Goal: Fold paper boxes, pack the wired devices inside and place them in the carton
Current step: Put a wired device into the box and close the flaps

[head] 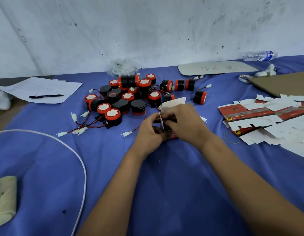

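where hands (168,126) fold, devices (130,97) behind

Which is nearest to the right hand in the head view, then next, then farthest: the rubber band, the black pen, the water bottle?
From the right hand, which holds the paper box with the left hand:
1. Rubber band, just to its right on the blue cloth.
2. Water bottle, far back right by the wall.
3. Black pen, far left on the paper sheet.

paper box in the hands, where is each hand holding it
The small red-and-white paper box is held by both: left hand grips its left side, right hand pinches its upper flaps.
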A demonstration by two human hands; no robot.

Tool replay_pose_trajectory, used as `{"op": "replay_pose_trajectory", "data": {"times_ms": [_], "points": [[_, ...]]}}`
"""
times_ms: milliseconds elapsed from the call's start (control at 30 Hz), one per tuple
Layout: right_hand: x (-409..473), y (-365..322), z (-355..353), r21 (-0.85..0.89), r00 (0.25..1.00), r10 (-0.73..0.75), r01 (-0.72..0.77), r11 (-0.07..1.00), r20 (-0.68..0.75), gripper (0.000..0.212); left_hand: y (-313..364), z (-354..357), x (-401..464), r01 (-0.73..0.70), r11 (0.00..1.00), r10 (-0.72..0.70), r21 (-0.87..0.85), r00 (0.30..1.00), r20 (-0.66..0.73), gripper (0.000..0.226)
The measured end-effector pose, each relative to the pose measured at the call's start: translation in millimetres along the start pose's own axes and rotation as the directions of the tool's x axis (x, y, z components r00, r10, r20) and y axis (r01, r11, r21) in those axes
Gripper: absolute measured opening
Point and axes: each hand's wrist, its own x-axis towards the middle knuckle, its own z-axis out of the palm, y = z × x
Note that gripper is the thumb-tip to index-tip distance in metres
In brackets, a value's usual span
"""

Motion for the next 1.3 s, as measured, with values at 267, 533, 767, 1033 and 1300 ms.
{"op": "replay_pose_trajectory", "data": {"times_ms": [267,533,767,1033,1300], "points": [[0,4,-4,-0.209,0.974,-0.096,0.140,0.968,0.206,0.024,-4,-5,3,0.000,0.999,0.003,-0.035,0.997,0.073,0.060],[-14,12,-12,0.019,0.981,-0.193,0.193,0.981,0.003,0.021,-5,-16,6,-0.014,0.997,0.020,-0.075,0.997,0.079,0.054],[-14,39,17,0.716,0.804,0.586,-0.352,0.603,-0.099,0.012,-4,-27,5,0.070,0.990,-0.061,-0.119,0.995,0.079,0.036],[-19,47,32,0.736,0.951,0.305,-0.237,0.635,0.043,0.030,-5,-14,7,0.176,0.963,-0.193,-0.204,0.979,-0.070,0.027],[-29,50,26,0.615,0.988,0.090,-0.148,0.775,0.124,0.030,-10,-4,6,-0.053,0.997,0.037,-0.058,0.968,-0.247,0.042]]}}
